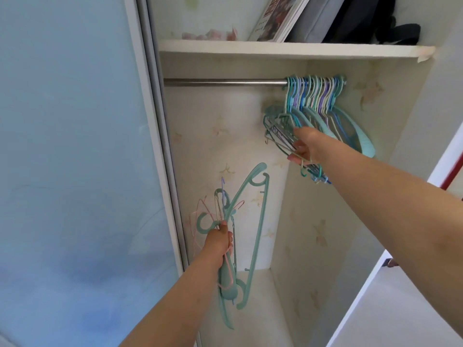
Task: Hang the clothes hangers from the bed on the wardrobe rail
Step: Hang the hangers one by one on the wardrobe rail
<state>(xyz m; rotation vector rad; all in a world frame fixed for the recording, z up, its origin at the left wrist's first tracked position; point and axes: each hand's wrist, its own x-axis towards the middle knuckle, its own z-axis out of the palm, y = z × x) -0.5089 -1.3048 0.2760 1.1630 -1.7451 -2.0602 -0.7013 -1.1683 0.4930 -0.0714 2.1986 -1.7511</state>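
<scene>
Hanging bunched at the right end of the steel wardrobe rail (225, 82), teal, blue and lilac plastic hangers (315, 96) crowd together. The right hand (307, 144) has its fingers grasping their lower bars. The left hand (219, 240) clenches a loose bundle of teal and pink hangers (253, 221) lower down, beside the sliding door (75, 146).
</scene>
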